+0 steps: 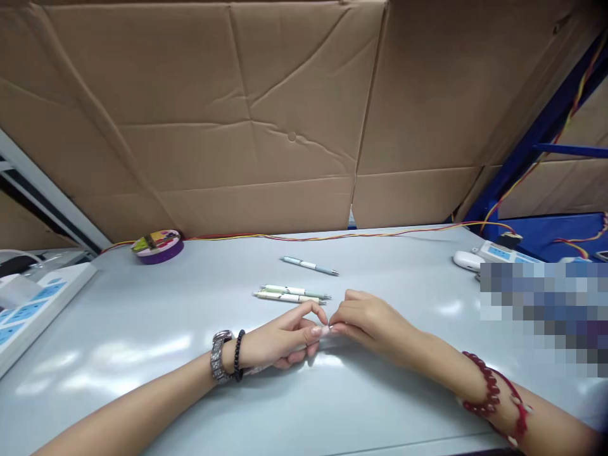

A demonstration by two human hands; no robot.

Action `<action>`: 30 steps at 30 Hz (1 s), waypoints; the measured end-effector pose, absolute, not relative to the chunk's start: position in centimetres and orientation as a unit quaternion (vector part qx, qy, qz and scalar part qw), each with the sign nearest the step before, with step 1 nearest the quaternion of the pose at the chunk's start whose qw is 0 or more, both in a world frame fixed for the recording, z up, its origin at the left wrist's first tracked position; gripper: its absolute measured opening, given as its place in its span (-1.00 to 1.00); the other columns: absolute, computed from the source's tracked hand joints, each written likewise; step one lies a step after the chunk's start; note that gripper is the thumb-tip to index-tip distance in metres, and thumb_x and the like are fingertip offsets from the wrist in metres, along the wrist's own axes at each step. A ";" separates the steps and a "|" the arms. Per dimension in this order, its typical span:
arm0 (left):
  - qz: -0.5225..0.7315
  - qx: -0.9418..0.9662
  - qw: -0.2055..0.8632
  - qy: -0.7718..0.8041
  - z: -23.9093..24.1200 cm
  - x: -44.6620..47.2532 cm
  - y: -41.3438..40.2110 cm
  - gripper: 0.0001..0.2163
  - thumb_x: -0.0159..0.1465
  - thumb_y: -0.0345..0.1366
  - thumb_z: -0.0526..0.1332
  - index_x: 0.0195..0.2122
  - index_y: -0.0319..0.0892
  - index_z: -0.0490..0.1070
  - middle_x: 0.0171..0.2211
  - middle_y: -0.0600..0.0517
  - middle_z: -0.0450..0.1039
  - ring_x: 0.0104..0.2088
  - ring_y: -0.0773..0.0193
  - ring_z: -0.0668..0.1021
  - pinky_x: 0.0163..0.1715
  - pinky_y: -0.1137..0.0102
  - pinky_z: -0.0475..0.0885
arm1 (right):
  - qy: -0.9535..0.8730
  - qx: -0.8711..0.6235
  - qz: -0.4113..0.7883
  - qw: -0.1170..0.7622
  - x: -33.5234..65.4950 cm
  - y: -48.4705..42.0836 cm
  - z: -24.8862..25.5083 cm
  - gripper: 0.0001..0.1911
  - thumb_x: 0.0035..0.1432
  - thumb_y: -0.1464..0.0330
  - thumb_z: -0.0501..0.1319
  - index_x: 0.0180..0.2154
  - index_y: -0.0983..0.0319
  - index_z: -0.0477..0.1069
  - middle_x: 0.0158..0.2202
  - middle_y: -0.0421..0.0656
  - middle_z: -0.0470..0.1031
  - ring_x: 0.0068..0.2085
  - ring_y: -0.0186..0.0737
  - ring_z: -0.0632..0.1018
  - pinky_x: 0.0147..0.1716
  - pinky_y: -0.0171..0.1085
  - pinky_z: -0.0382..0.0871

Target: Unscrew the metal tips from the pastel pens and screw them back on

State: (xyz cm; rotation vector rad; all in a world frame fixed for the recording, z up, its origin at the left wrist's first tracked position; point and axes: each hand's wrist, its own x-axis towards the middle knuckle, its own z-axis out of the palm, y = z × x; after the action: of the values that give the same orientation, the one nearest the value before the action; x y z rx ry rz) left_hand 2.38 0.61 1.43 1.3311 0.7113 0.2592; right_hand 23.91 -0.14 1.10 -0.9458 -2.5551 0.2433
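Note:
Low over the table, my left hand (292, 339) is closed around a pale pinkish pen (325, 330), most of it hidden by the fingers. One end of it shows below my left wrist. My right hand (365, 320) pinches the pen's silvery tip between thumb and fingers, so the two hands almost meet. Just beyond them a green-and-white pen (294, 291) and a cream pen (289, 297) lie side by side. Farther back rests a light blue pen (310, 265), slanting toward the right.
A round purple box (159, 248) stands at the back left. Power strips (45, 297) lie along the left edge and at the right, beside a white rounded object (468, 260). A cardboard wall (199, 126) closes off the back, with thin red and yellow wires (304, 239) along its foot.

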 end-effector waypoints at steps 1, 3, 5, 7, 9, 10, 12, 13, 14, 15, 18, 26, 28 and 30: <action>0.117 0.599 0.724 0.322 1.4 2.4 0.6 -0.72 0.25 -0.01 0.11 -0.17 -0.07 0.16 -0.50 0.17 0.22 -0.65 0.51 0.11 -0.76 0.64 -0.05 | -0.911 -0.340 0.101 0.210 24.0 -0.2 1.1 -0.78 0.25 0.35 0.08 -0.40 0.24 0.42 -0.53 -0.18 0.39 -0.44 -0.26 0.34 -0.49 -0.34 0.23; 0.118 0.594 0.727 0.323 1.5 2.4 0.6 -0.71 0.25 0.00 0.12 -0.17 -0.06 0.15 -0.50 0.17 0.22 -0.65 0.51 0.10 -0.76 0.64 -0.06 | -0.900 -0.350 0.127 0.227 24.0 -0.2 1.3 -0.93 0.17 0.40 0.19 -0.34 0.23 0.44 -0.46 -0.17 0.41 -0.41 -0.27 0.39 -0.46 -0.35 0.27; 0.119 0.594 0.726 0.327 1.5 2.4 0.6 -0.70 0.24 0.01 0.12 -0.16 -0.05 0.16 -0.50 0.17 0.22 -0.65 0.51 0.11 -0.76 0.64 -0.06 | -0.890 -0.366 0.139 0.234 24.0 -0.3 1.5 -0.95 0.09 0.47 0.24 -0.34 0.24 0.44 -0.42 -0.16 0.42 -0.38 -0.26 0.42 -0.42 -0.34 0.30; 0.120 0.596 0.722 0.330 1.6 2.5 0.6 -0.68 0.23 0.02 0.12 -0.13 -0.05 0.16 -0.50 0.16 0.22 -0.65 0.51 0.10 -0.76 0.64 -0.06 | -0.881 -0.383 0.147 0.236 24.0 -0.3 1.6 -0.91 0.04 0.53 0.25 -0.37 0.25 0.42 -0.41 -0.16 0.43 -0.36 -0.26 0.44 -0.41 -0.33 0.32; 0.120 0.596 0.720 0.334 1.7 2.5 0.6 -0.68 0.24 0.02 0.12 -0.12 -0.04 0.17 -0.50 0.17 0.21 -0.65 0.51 0.10 -0.75 0.64 -0.05 | -0.875 -0.387 0.159 0.243 24.0 -0.3 1.7 -0.90 0.03 0.54 0.25 -0.37 0.24 0.41 -0.39 -0.17 0.44 -0.35 -0.26 0.45 -0.39 -0.33 0.34; 0.119 0.595 0.720 0.336 1.8 2.5 0.6 -0.69 0.24 0.01 0.12 -0.11 -0.03 0.18 -0.50 0.17 0.21 -0.65 0.51 0.10 -0.75 0.64 -0.05 | -0.874 -0.384 0.164 0.248 24.0 -0.2 1.7 -0.90 0.04 0.53 0.24 -0.36 0.24 0.40 -0.39 -0.17 0.44 -0.35 -0.26 0.46 -0.39 -0.33 0.34; 0.121 0.595 0.718 0.341 1.8 2.5 0.5 -0.70 0.25 0.01 0.12 -0.11 -0.03 0.19 -0.50 0.17 0.20 -0.65 0.51 0.10 -0.75 0.64 -0.06 | -0.875 -0.376 0.170 0.255 24.1 -0.1 1.7 -0.91 0.06 0.50 0.24 -0.35 0.24 0.40 -0.38 -0.18 0.45 -0.33 -0.26 0.46 -0.37 -0.33 0.34; 0.124 0.596 0.715 0.344 1.8 2.5 0.5 -0.70 0.24 0.01 0.12 -0.12 -0.04 0.20 -0.50 0.17 0.20 -0.65 0.52 0.10 -0.76 0.64 -0.06 | -0.876 -0.373 0.170 0.256 24.1 -0.1 1.7 -0.93 0.07 0.48 0.24 -0.34 0.24 0.41 -0.38 -0.18 0.46 -0.33 -0.26 0.46 -0.37 -0.33 0.34; 0.129 0.597 0.711 0.348 1.8 2.5 0.5 -0.70 0.24 0.01 0.12 -0.13 -0.05 0.21 -0.51 0.17 0.20 -0.66 0.52 0.10 -0.76 0.64 -0.07 | -0.876 -0.373 0.168 0.255 24.2 0.0 1.7 -0.96 0.09 0.45 0.24 -0.35 0.24 0.42 -0.39 -0.17 0.46 -0.33 -0.25 0.46 -0.37 -0.32 0.34; 0.136 0.599 0.707 0.352 1.8 2.5 0.4 -0.69 0.23 0.01 0.13 -0.14 -0.06 0.21 -0.52 0.17 0.20 -0.67 0.52 0.10 -0.77 0.64 -0.07 | -0.878 -0.372 0.167 0.251 24.2 0.1 1.7 -0.98 0.11 0.42 0.23 -0.35 0.24 0.43 -0.40 -0.16 0.46 -0.34 -0.25 0.45 -0.38 -0.32 0.33; 0.154 0.607 0.694 0.356 1.5 2.5 0.5 -0.69 0.22 0.01 0.14 -0.19 -0.10 0.24 -0.54 0.16 0.24 -0.69 0.53 0.11 -0.79 0.63 -0.05 | -0.887 -0.362 0.160 0.237 24.4 0.3 1.7 -0.81 0.22 0.30 0.12 -0.36 0.23 0.43 -0.44 -0.15 0.43 -0.39 -0.26 0.42 -0.40 -0.32 0.31; 0.176 0.633 0.680 0.325 1.5 2.4 0.8 -0.71 0.25 -0.04 0.12 -0.20 -0.16 0.26 -0.57 0.16 0.24 -0.69 0.52 0.13 -0.79 0.63 -0.02 | -0.899 -0.349 0.161 0.209 24.4 0.6 2.0 -0.49 0.35 0.17 -0.19 -0.55 0.23 0.22 -0.60 -0.22 0.25 -0.49 -0.30 0.29 -0.49 -0.34 0.20; 0.186 0.645 0.673 0.311 1.6 2.3 0.7 -0.72 0.27 -0.05 0.11 -0.20 -0.16 0.26 -0.57 0.17 0.23 -0.69 0.52 0.13 -0.78 0.62 -0.01 | -0.893 -0.347 0.184 0.218 24.7 0.7 2.5 -0.51 0.35 0.17 -0.17 -0.57 0.23 0.19 -0.60 -0.23 0.26 -0.48 -0.31 0.30 -0.47 -0.34 0.21; 0.189 0.660 0.661 0.303 1.8 2.1 0.7 -0.73 0.27 -0.05 0.10 -0.21 -0.16 0.26 -0.57 0.17 0.22 -0.69 0.51 0.13 -0.77 0.61 0.00 | -0.880 -0.357 0.201 0.239 25.3 0.9 3.2 -0.52 0.34 0.18 -0.14 -0.58 0.22 0.16 -0.60 -0.23 0.27 -0.49 -0.32 0.31 -0.46 -0.35 0.21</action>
State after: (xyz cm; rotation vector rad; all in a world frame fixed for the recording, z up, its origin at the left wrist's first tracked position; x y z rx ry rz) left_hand 2.13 0.69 1.81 1.4935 0.6857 0.4265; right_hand 25.32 0.91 3.20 -0.9788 -2.4110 0.5511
